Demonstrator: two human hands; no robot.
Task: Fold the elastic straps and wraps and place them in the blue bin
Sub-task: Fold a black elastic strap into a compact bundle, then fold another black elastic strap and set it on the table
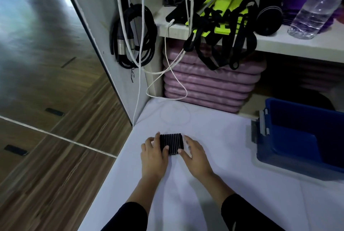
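Observation:
A folded black ribbed elastic wrap (172, 143) lies flat on the white-covered table (223, 184). My left hand (154, 153) rests on its left edge, fingers curled over the side. My right hand (195, 153) presses its right edge, thumb tip on the wrap's lower right corner. The blue bin (305, 137) stands at the table's right side and looks empty where its inside shows. More black straps with yellow-green bands (223, 26) hang tangled over the edge of the shelf above.
A stack of pink cushions (210, 85) fills the shelf space behind the table. White cables (173, 74) and a coiled black cable (134, 37) hang at the left. A clear water bottle (314, 9) lies on the shelf. The table's left edge drops to wood floor (55, 156).

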